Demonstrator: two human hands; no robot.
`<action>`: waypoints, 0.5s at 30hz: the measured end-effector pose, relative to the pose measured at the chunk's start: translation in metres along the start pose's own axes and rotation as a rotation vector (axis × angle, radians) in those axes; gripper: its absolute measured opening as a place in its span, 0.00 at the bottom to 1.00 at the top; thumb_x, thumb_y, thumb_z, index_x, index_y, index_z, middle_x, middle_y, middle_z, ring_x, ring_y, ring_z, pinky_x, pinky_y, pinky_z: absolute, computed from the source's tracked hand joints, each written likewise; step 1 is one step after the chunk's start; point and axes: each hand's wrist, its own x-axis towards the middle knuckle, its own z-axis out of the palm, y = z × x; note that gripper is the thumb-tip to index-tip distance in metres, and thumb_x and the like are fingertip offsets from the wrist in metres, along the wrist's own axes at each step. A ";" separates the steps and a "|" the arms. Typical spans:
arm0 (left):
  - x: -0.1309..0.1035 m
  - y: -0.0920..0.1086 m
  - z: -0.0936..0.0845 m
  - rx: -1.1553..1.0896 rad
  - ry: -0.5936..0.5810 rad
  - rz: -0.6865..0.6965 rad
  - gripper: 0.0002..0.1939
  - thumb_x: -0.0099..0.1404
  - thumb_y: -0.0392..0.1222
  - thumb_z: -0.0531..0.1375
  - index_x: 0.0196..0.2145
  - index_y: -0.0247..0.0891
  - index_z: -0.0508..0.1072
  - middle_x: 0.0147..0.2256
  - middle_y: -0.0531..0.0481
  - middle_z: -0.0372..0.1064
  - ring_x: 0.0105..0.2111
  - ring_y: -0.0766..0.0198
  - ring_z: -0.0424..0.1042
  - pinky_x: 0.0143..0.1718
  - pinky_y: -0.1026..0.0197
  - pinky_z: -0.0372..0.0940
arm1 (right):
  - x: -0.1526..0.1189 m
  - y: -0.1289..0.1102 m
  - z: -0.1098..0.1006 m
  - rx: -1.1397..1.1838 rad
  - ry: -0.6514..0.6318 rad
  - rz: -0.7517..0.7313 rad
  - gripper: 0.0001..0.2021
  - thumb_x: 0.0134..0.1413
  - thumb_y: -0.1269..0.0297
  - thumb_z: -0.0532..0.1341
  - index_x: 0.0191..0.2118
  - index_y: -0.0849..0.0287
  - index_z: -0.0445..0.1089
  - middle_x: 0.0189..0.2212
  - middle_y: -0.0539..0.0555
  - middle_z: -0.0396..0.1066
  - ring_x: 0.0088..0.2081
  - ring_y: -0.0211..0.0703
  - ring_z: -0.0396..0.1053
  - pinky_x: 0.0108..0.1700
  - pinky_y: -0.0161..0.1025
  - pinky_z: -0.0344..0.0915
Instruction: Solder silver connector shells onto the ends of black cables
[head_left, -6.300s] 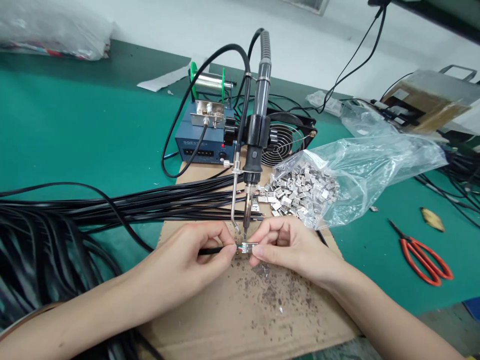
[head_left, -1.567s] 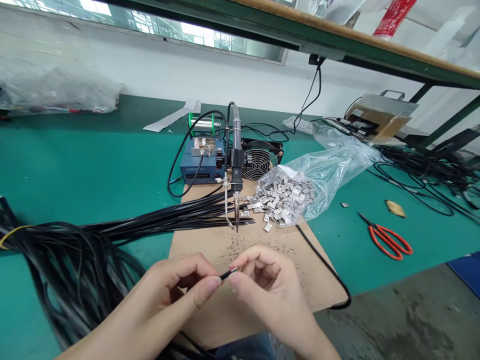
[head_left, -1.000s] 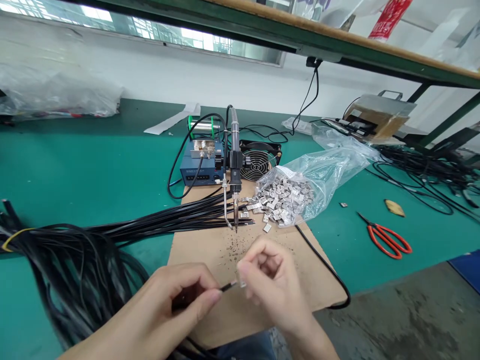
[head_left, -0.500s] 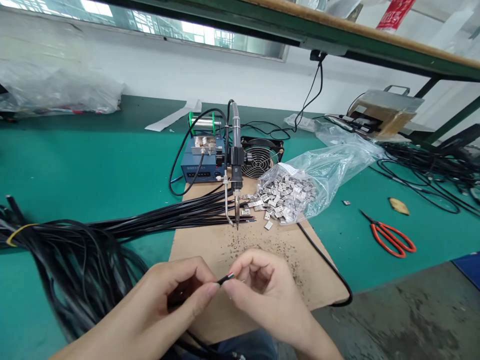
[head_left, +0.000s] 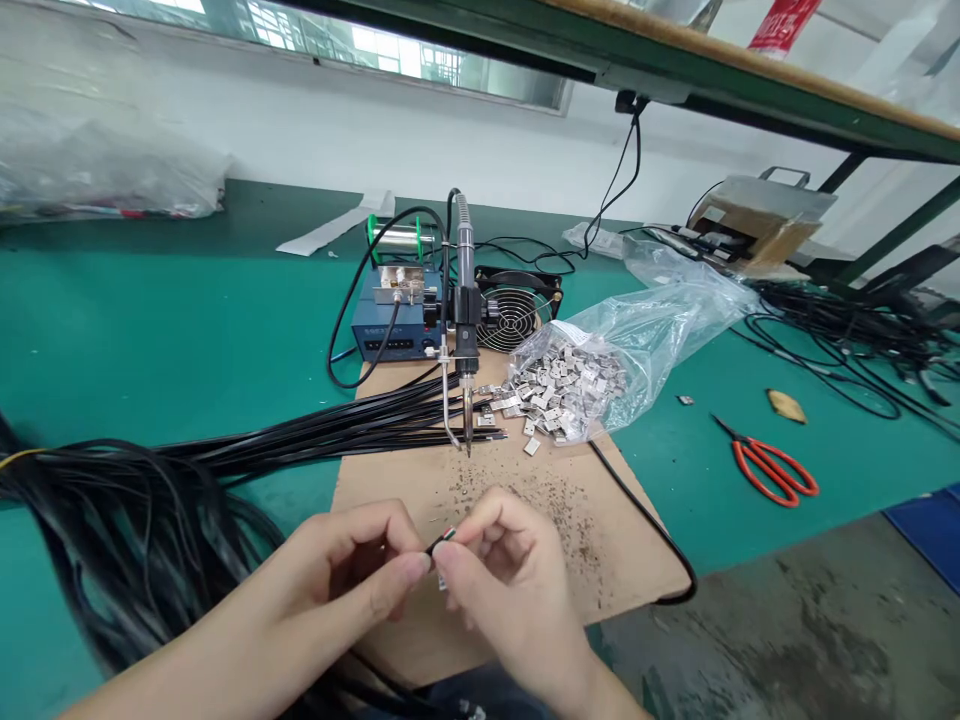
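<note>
My left hand is closed, thumb and forefinger pinching a thin black cable near its end. Short coloured wires, red among them, stick out of that end. Thumb and forefinger of my right hand pinch at the same wire end. A small shiny piece shows under the right thumb; its kind is hard to make out. Beyond both hands a soldering iron is clamped upright, tip down, over a brown cardboard sheet strewn with dark specks.
A bundle of black cables lies at left, with more cable ends beside the iron. A clear bag spills metal USB connectors. Behind stand a blue soldering station, a solder spool and a fan. Red-handled scissors lie right.
Both hands have shifted slightly left and up in view, still pinching the cable end. The small shiny piece under the right thumb shows more. The whole scene has shifted a little with the head.
</note>
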 end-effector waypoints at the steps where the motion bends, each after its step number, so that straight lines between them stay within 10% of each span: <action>1: 0.001 -0.001 0.000 0.014 -0.004 -0.005 0.17 0.63 0.50 0.55 0.20 0.40 0.66 0.19 0.58 0.56 0.20 0.68 0.54 0.19 0.69 0.52 | 0.001 -0.002 -0.003 -0.040 -0.009 0.028 0.12 0.47 0.62 0.68 0.26 0.57 0.64 0.16 0.44 0.62 0.18 0.31 0.55 0.21 0.30 0.50; 8: -0.007 -0.015 0.000 0.070 -0.029 -0.047 0.17 0.65 0.52 0.57 0.23 0.41 0.70 0.22 0.57 0.61 0.24 0.67 0.58 0.24 0.70 0.54 | 0.000 -0.016 -0.021 -0.239 -0.129 0.084 0.10 0.45 0.66 0.69 0.25 0.59 0.67 0.17 0.43 0.57 0.20 0.32 0.52 0.21 0.31 0.46; 15: -0.002 -0.004 -0.002 -0.248 -0.169 -0.231 0.21 0.60 0.56 0.61 0.20 0.40 0.63 0.18 0.59 0.61 0.15 0.72 0.49 0.16 0.69 0.43 | -0.003 0.005 0.000 0.103 -0.007 -0.100 0.13 0.47 0.64 0.70 0.24 0.56 0.64 0.16 0.45 0.64 0.17 0.31 0.55 0.19 0.31 0.51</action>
